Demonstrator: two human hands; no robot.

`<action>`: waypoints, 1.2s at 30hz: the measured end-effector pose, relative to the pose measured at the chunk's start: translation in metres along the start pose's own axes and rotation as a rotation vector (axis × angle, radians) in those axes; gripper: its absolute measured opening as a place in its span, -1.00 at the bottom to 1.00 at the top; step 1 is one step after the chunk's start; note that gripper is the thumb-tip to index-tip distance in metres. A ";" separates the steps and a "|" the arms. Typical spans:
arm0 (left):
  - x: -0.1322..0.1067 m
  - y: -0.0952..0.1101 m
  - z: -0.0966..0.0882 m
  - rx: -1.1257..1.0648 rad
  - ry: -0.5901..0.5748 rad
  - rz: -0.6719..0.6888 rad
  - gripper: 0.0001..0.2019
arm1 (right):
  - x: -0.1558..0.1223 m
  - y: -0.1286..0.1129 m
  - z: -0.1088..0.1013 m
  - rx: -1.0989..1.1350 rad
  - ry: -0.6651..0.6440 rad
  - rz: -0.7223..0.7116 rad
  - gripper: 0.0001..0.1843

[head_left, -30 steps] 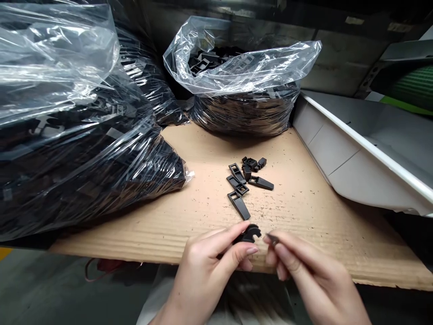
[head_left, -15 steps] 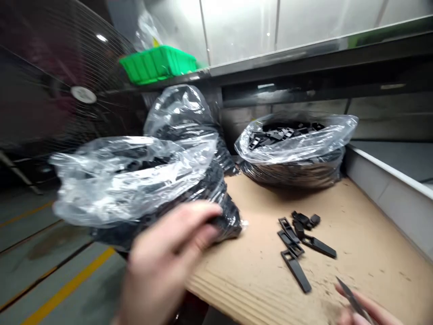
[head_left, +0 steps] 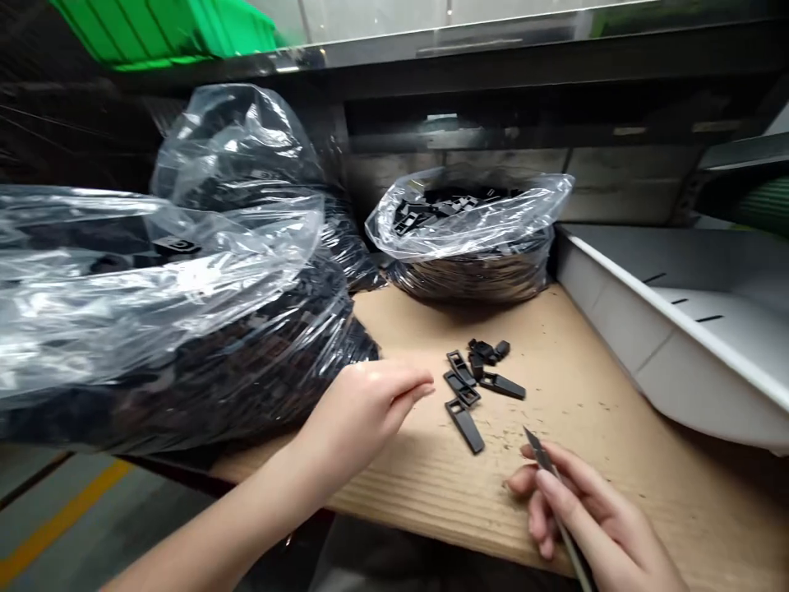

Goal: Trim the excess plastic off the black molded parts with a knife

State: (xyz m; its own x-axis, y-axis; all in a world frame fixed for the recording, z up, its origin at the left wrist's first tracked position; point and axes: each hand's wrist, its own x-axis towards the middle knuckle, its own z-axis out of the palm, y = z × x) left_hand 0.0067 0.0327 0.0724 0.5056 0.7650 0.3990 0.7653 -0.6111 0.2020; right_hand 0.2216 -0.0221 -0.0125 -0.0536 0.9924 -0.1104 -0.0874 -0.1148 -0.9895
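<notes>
Cardboard-topped worktop (head_left: 400, 469) carries loose black parts (head_left: 502, 385) near the left hand (head_left: 370, 403), its fingertips pressed together; best angle the knife (head_left: 537, 449), pinched in the right hand (head_left: 585, 501), away from those fingers.

The bare left forearm (head_left: 246, 526) slants in along seven o'clock to the left hand (head_left: 363, 404) near centre, its thumb and fingertips pinched together toward three, while the right hand (head_left: 601, 514), at about four, points toward eleven, thumb and forefinger pinched, other fingers curled.
</notes>
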 end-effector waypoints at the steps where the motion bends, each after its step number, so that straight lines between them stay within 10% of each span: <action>1: 0.011 -0.002 0.013 0.007 -0.052 0.039 -0.80 | 0.000 -0.001 0.000 -0.018 0.004 -0.005 -0.64; 9: 0.058 -0.008 0.044 0.094 -0.252 0.266 -0.83 | -0.001 0.000 0.007 -0.026 0.053 -0.052 -0.64; 15: 0.095 -0.026 0.050 0.115 -0.197 0.197 -0.82 | 0.002 0.001 0.006 -0.068 0.028 -0.092 -0.65; 22: 0.139 -0.028 0.071 0.001 -0.396 0.231 -0.85 | 0.001 -0.001 0.007 -0.033 0.059 -0.098 -0.65; 29: 0.057 0.005 0.027 -0.214 -0.166 -0.009 -0.86 | -0.006 -0.004 0.006 0.056 0.064 -0.064 -0.63; 36: -0.024 0.047 0.061 -0.580 0.093 -0.075 -0.74 | -0.007 -0.023 0.024 -0.330 0.137 -0.159 -0.73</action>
State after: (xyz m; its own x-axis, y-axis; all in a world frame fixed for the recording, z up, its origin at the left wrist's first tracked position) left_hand 0.0548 -0.0020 0.0174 0.4015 0.8053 0.4361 0.4418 -0.5874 0.6780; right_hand 0.2002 -0.0275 0.0137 0.0703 0.9959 0.0573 0.2424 0.0387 -0.9694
